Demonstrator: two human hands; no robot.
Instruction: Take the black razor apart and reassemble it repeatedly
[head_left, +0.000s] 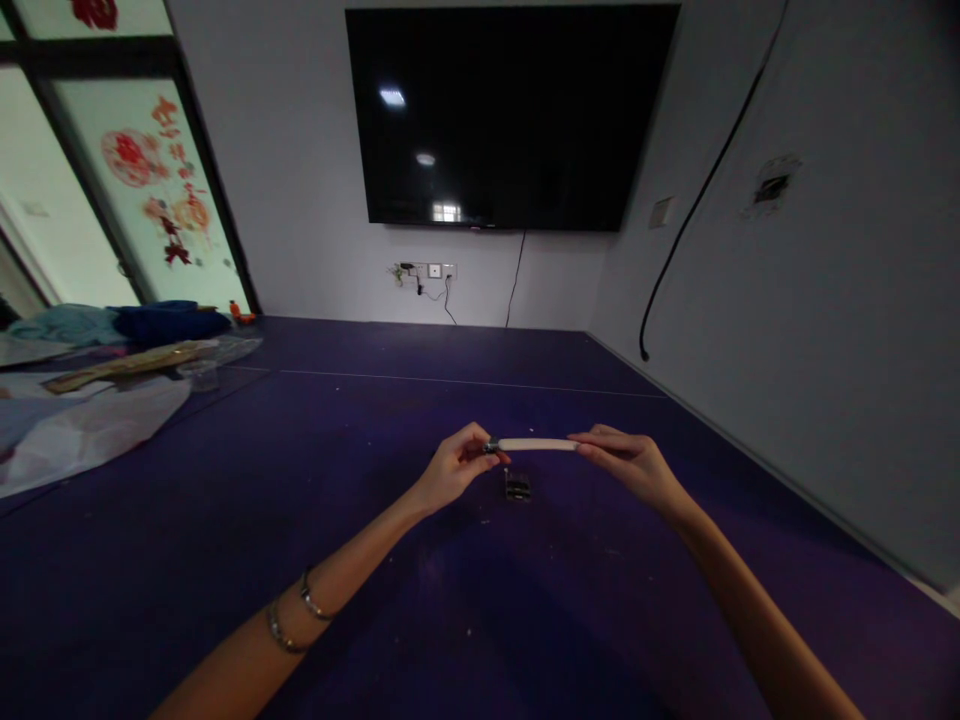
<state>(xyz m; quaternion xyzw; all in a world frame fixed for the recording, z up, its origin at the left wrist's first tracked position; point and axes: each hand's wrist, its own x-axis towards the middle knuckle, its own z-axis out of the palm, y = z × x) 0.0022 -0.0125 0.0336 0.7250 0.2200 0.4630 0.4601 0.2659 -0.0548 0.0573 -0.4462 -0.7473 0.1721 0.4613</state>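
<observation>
Currently, two bangles [281,632] are circling the left forearm nearest the camera, over the purple surface [420,640]. Left hand [452,468] is pinching the dark metallic end piece [491,446] of a pale strip [536,444]; right hand [637,462] is pinching the strip's right end between thumb and fingers. Strip is hanging in the middle of the scene, roughly level, bowing slightly, not resting on anything.

Progress, judging by this view: picking up is done, both ends are being gripped, so handling is looking underway. The end piece is sitting at the strip's left end; whether it is fastened, can't tell. A small dark item [517,488] is lying on the surface just below the strip, neither hand touching it; its role isn't showing. Strip isn't being set down yet; how much else is left, can't tell.

Room: open purple stretches are running left and right of the hands and beyond them. Left side, farther off, a crumpled pale sheet [97,440], a clear cup [199,376] and blue cloth [172,323] are limiting space. Right wall [817,350] is bounding the right edge, a black cable [686,215] dangling there. Far edge is meeting the far wall, below the screen [510,120].
</observation>
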